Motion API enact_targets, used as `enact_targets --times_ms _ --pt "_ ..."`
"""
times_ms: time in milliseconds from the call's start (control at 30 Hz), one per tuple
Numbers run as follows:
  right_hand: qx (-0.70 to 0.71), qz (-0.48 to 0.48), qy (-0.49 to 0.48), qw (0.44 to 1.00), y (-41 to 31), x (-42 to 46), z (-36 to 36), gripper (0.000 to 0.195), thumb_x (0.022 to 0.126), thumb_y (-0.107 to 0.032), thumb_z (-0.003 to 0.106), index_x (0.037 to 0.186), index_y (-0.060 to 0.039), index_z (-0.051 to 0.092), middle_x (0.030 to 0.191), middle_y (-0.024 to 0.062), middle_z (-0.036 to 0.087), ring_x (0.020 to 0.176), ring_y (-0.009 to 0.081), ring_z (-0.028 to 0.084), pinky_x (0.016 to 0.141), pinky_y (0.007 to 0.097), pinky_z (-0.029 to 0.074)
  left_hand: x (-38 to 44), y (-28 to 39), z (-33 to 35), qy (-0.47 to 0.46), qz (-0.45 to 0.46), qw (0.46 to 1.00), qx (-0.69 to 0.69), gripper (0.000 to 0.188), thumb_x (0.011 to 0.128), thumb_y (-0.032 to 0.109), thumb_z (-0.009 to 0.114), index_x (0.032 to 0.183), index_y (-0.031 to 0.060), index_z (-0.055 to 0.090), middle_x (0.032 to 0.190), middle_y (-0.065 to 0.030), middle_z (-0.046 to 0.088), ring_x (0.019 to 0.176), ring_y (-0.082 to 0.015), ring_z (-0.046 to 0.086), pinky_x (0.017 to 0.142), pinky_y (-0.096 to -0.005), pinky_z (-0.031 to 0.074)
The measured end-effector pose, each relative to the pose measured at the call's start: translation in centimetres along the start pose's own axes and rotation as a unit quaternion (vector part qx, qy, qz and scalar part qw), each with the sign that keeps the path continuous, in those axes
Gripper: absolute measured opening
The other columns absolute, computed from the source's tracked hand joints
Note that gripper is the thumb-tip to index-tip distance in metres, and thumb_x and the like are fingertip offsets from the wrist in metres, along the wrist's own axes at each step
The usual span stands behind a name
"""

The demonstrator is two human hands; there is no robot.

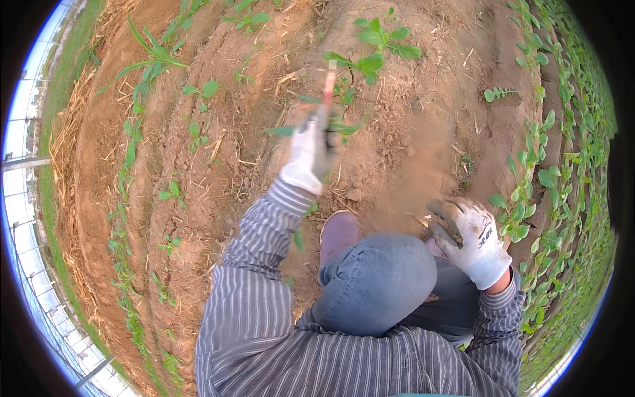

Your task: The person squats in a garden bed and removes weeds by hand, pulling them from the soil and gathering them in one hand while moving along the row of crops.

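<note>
My left hand (pixel 311 146), in a white and grey work glove, is closed around a narrow hand tool (pixel 329 84) with a red band and a pale end. Motion blurs the tool, so its exact kind is unclear. Long green leaves (pixel 282 131) stick out on both sides of this hand; whether they are gripped or lie behind it, I cannot tell. Just beyond the tool's tip grows a leafy seedling (pixel 369 64). Beside my knee, my right hand (pixel 469 238) wears a soil-stained glove bearing writing. Its fingers are loosely curled and apart, with nothing visible between them.
A brown blur (pixel 416 164) like dust or loose soil hangs before my right hand. Small seedlings (pixel 173 192) stand in rows to the left, by a grassy weed (pixel 156 52) and straw (pixel 69 144). Dense green plants (pixel 550 183) line the right. My shoe (pixel 340 233) rests on the soil.
</note>
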State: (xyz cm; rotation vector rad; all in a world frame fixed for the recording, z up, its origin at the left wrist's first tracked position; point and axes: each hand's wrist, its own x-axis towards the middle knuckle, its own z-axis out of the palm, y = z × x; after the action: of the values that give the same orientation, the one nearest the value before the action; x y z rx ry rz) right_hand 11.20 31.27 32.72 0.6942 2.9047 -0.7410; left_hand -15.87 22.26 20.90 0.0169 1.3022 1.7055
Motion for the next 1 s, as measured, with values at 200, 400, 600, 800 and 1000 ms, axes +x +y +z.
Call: enact_targets --times_ms 200,400,600,800,1000 --pt "0.043 -0.022 0.128 0.991 0.6 -1.8 -2.4 0.042 0.071 -0.009 0.072 0.112 -0.0065 0.063 0.101 0.0140 0.064 0.090 0.0347 0.062 0.079 0.0417 0.050 -2.7 -7.6 16.6 -0.317 -0.343 0.878 -0.104 0.065 0.088 0.050 0.063 0.131 0.0053 0.043 0.113 -0.0123 0.059 0.067 -0.0147 0.060 0.056 -0.0216 0.050" --pt "0.051 0.002 0.102 0.993 1.6 -2.9 -2.8 0.044 0.071 -0.011 0.070 0.114 -0.0068 0.062 0.104 0.0149 0.064 0.094 0.0356 0.062 0.082 0.0419 0.050 3.4 -11.5 9.9 -0.226 -0.074 0.963 0.131 0.048 0.088 0.001 0.061 0.134 0.0008 0.045 0.123 -0.0188 0.059 0.075 -0.0216 0.069 0.055 -0.0282 0.060" --pt "0.052 0.014 0.059 0.997 1.7 -2.5 -2.3 0.045 0.070 -0.014 0.070 0.114 -0.0084 0.063 0.099 0.0150 0.063 0.090 0.0355 0.062 0.079 0.0429 0.049 11.5 -4.2 -8.5 0.126 0.079 0.980 0.128 0.025 0.085 0.004 0.068 0.110 -0.0008 0.063 0.088 -0.0135 0.069 0.067 -0.0184 0.067 0.053 -0.0294 0.057" --pt "0.085 0.049 0.020 0.995 1.6 0.2 -0.2 0.036 0.074 -0.014 0.069 0.109 -0.0071 0.064 0.094 0.0154 0.064 0.086 0.0351 0.062 0.076 0.0413 0.050 20.4 1.6 -28.6 0.325 0.191 0.879 0.291 0.018 0.084 0.010 0.068 0.100 0.0024 0.068 0.079 -0.0059 0.068 0.067 -0.0156 0.065 0.060 -0.0317 0.051" --pt "0.072 0.092 -0.028 0.993 1.7 2.4 1.5 0.034 0.075 -0.015 0.068 0.107 -0.0071 0.064 0.095 0.0151 0.064 0.086 0.0346 0.062 0.076 0.0410 0.050 24.9 2.9 -28.4 0.369 0.191 0.726 0.548 0.029 0.077 0.025 0.073 0.100 0.0077 0.070 0.094 -0.0135 0.070 0.089 -0.0293 0.066 0.079 -0.0384 0.050"
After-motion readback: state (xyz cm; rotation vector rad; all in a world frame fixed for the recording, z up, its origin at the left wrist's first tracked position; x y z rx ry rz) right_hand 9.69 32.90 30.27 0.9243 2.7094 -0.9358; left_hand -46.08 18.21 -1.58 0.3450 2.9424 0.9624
